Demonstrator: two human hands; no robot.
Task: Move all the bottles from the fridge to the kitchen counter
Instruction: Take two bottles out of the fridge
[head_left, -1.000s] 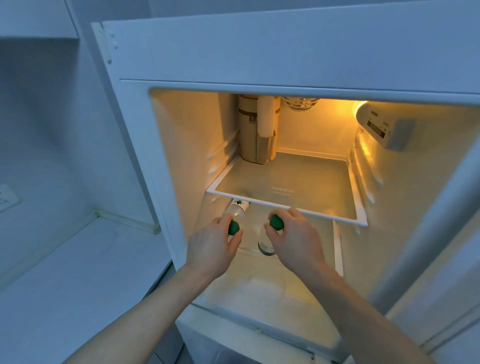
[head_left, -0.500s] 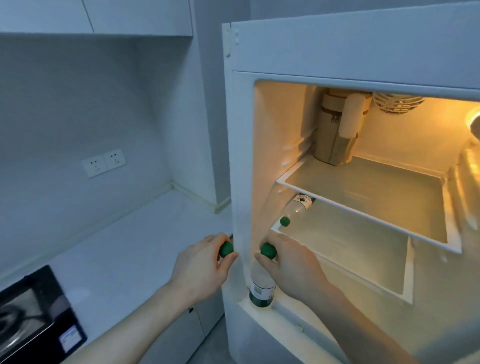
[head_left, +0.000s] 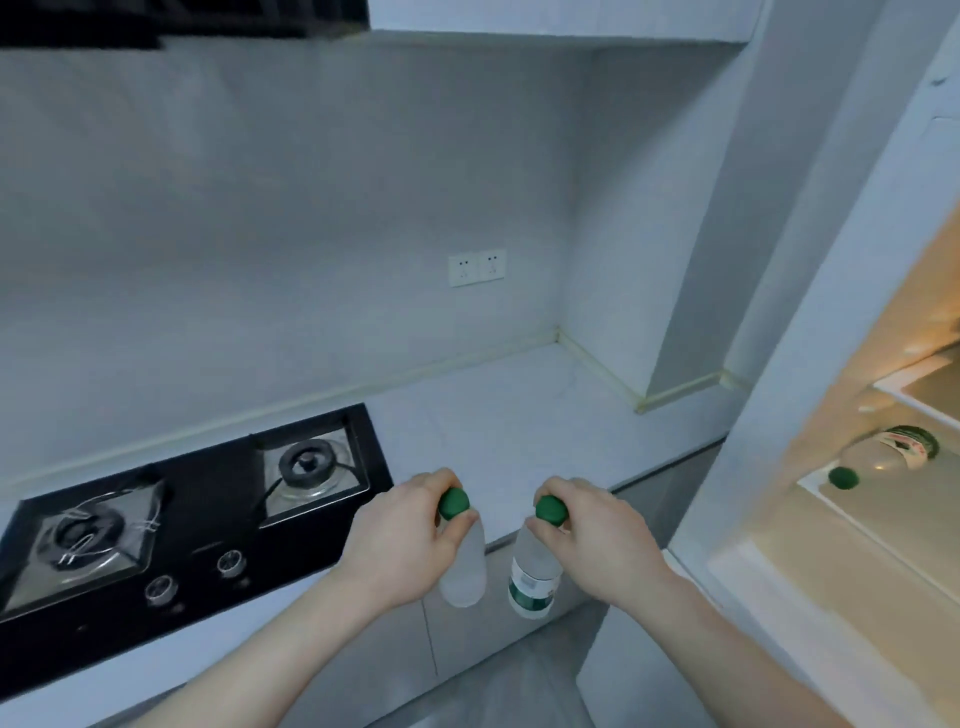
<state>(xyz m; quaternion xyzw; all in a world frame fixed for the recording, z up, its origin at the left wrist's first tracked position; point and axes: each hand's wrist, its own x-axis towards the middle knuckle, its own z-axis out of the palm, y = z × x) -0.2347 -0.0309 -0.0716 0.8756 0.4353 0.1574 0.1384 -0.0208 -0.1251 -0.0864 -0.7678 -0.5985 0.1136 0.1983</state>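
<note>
Green caps show above my fingers: my left hand (head_left: 402, 540) pinches the neck of the plain bottle (head_left: 464, 566), and my right hand (head_left: 597, 545) pinches the neck of the labelled bottle (head_left: 535, 571). Half a second ago these 2 bottles were just at the fridge opening; now they hang in front of the counter edge, near the stove (head_left: 171, 519), not yet over the kitchen counter (head_left: 519, 415). I judge the carrying step is almost done, and what remains is to lift them a little, bring them forward and set them upright on the bare surface. In the fridge (head_left: 779, 364) 1 more bottle (head_left: 883, 457) lies on its side on a shelf (its cap points outward), so another trip is needed.
</note>
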